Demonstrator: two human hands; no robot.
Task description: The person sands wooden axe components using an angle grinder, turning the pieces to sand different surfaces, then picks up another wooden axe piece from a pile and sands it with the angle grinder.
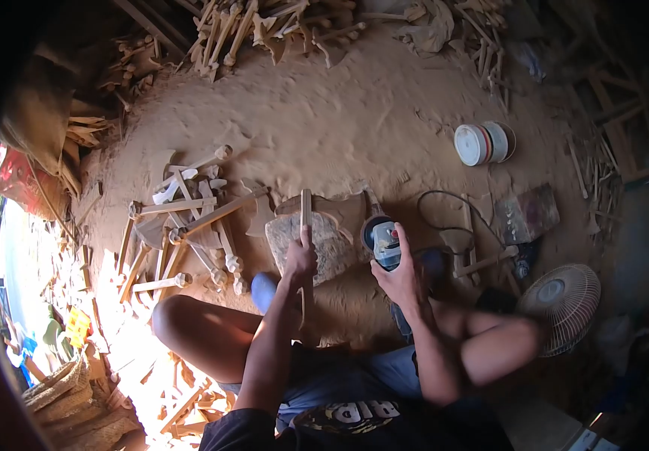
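Observation:
My left hand (300, 261) is closed around a long, pale, straight-sided strip (306, 205); whether it is bone or wood I cannot tell. The strip points away from me over a worn, flat block (326, 242) on the ground. An angle grinder (386, 242) is in my right hand (401, 276), its dark disc end facing away, just right of the block. My fingers wrap its body, with one stretched along the side. To the left lies a heap of squared, knob-ended bone-like pieces (203, 218).
Dusty ground (302, 120) spreads ahead, with a pile of long bones (238, 30) at the back. On the right are a white bucket (484, 143), a box-like block (527, 214), a black cable (445, 193) and a fan (561, 308). Scraps (189, 402) litter the lower left.

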